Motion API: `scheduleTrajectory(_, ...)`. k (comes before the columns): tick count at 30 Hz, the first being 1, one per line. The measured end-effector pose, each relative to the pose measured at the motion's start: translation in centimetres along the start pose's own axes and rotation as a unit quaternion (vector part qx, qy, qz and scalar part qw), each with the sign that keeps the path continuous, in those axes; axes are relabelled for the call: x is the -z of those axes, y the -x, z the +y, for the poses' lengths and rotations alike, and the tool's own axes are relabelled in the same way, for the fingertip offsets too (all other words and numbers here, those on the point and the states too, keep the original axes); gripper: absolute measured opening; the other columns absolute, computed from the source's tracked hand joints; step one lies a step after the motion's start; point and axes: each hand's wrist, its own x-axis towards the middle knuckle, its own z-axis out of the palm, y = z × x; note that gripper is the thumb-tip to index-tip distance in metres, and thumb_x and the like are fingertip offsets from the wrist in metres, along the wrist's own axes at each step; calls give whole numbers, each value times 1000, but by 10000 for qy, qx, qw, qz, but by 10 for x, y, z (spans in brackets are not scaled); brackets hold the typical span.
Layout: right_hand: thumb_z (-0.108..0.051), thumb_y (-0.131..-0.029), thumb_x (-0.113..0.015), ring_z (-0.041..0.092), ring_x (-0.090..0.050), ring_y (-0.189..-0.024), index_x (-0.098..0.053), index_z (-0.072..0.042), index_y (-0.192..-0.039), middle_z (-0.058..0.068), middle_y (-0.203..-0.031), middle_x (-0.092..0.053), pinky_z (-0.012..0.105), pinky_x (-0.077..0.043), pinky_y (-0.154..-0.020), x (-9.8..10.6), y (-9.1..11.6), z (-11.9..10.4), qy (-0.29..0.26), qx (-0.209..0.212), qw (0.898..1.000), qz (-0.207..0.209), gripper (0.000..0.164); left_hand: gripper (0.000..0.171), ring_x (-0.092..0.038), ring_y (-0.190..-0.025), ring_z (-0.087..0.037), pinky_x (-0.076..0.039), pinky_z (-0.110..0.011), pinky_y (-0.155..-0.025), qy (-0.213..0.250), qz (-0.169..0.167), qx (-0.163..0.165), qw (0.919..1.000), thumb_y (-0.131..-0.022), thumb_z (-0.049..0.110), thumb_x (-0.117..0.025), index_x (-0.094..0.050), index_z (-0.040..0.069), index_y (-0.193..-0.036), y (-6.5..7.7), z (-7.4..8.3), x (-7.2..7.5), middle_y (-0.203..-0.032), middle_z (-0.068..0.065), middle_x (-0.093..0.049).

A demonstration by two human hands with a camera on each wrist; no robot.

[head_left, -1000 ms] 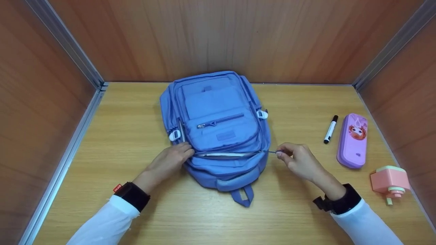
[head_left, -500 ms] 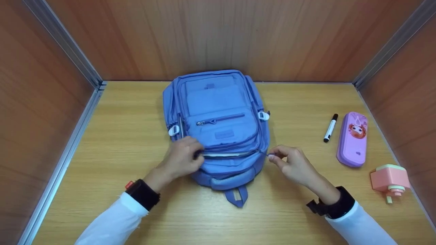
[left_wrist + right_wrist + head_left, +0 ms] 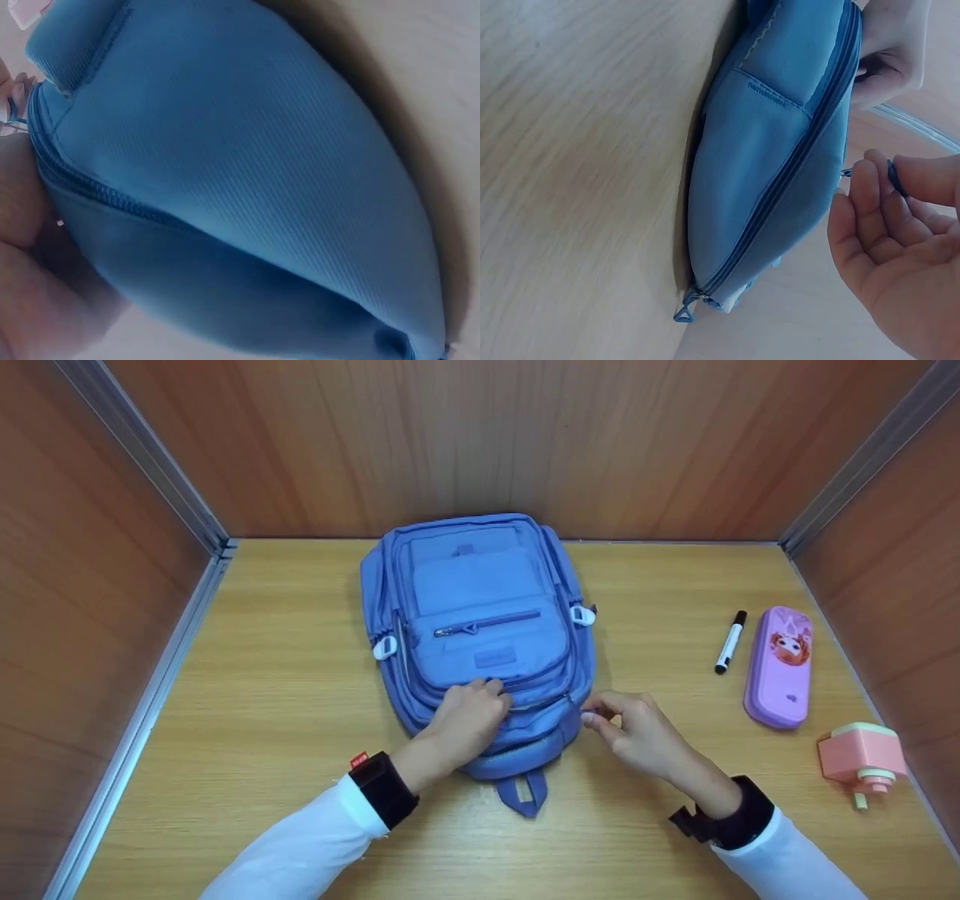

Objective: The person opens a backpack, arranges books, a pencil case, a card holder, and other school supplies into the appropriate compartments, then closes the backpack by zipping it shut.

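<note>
A blue backpack (image 3: 480, 585) lies front up on the table, its carry loop toward me. My left hand (image 3: 466, 724) reaches over its lower part, with curled fingers pinching at the front compartment's zipper; the pull itself is hidden under them. In the left wrist view its curled fingers (image 3: 45, 277) show at the left edge beside the blue fabric. At the bag's lower right side my right hand (image 3: 634, 731) pinches a dark blue zipper pull (image 3: 896, 178) between thumb and forefinger. A narrow pale strip shows in the zipper gap between the hands.
To the right lie a black-and-white marker (image 3: 730, 643), a purple pencil case (image 3: 778, 690) with a cartoon picture and a pink pencil sharpener (image 3: 861, 754). Wooden panels (image 3: 480, 442) enclose the table (image 3: 277, 660) at the back and both sides.
My left hand has travelled right along the zipper, and the pale gap has shortened. My right hand has moved slightly left and down, still holding its pull. The bag has shifted a little.
</note>
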Motion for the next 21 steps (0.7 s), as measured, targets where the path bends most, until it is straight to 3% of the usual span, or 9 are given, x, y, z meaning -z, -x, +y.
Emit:
scheduleTrajectory(4,-9,-90,-62,10,-60,-72,-68,-18,-95,-13,-82,-64,27,-51,-60,6,1,6,90,-38,9999,134,12,20,-53,-62,-19,-45,-32,-44,-102,50,-139,9998,-81,-4,-55,-70,11,-83,2,0,-3,-76,-4,-59)
scheduleTrajectory(15,-6,-90,-61,8,-59,-70,-67,-11,-93,-4,-81,-65,22,-52,-60,21,-15,22,1044,-249,9942,119,8,20,-57,-59,-16,-50,-30,-47,76,336,-738,9967,-84,-1,-55,-72,11,-86,18,-18,-3,-77,-1,-63)
scheduleTrajectory(21,-4,-89,-62,13,-63,-74,-67,-6,-93,4,-84,-67,26,-55,-63,25,-34,32,1727,116,9847,212,7,24,-60,-64,-16,-53,-29,-52,297,418,-1002,9936,-80,-4,-57,-73,11,-89,24,-28,-5,-81,0,-65)
